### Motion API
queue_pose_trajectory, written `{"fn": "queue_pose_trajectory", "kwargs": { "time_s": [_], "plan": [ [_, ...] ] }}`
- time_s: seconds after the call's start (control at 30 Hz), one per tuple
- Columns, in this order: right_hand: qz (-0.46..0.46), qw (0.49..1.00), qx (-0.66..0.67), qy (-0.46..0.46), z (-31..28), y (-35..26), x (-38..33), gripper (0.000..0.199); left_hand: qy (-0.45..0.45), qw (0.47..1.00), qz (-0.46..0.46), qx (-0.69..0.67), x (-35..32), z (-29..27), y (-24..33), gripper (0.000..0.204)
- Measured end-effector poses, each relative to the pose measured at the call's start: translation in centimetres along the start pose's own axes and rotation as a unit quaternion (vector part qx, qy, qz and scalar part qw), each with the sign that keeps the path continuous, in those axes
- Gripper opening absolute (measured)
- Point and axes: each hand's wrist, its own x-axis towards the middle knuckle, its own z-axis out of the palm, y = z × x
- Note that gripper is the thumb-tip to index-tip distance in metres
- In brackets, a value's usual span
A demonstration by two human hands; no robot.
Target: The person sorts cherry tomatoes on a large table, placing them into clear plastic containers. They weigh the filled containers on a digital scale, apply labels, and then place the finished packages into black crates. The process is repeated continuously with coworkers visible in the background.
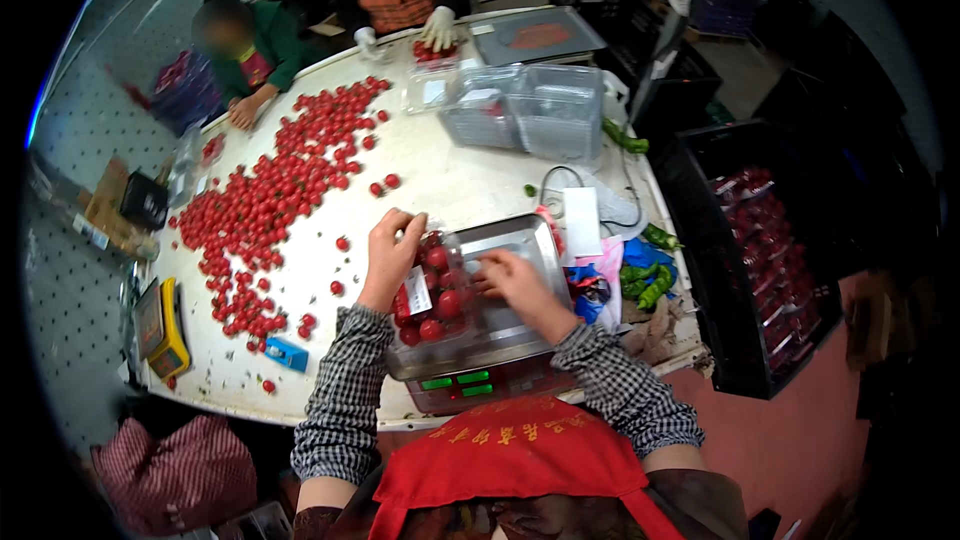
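Okay, one tomato-filled clamshell (418, 292) on one metal tray (512, 338); my left hand (388, 256) holds its left side, my right hand (522, 286) half-curled, grip unclear.

Apron (520, 465): yellow characters (510, 427) | tomato box (440, 290): label (417, 290), unreadable | scale (515, 387): 3 green readouts (473, 377)
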Motion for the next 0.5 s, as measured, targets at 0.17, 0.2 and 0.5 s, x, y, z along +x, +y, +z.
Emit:
{"fn": "queue_pose_trajectory", "kwargs": {
  "time_s": [0.17,0.2,0.5],
  "plan": [
    [-0.130,0.977,-0.172,-0.003,3.8,1.8,-0.3,0.089,-0.010,0.998,0.022,0.052,0.2,1.7,-0.2,0.023],
    [-0.099,0.985,-0.139,-0.031,4.8,0.5,-0.7,0.103,-0.010,0.998,0.017,0.054,-0.2,1.4,-0.3,0.023],
    [-0.048,0.997,0.044,-0.035,2.6,0.1,-2.1,0.111,-0.131,0.988,0.033,0.080,-0.6,3.3,4.0,0.018]
  ]
}}
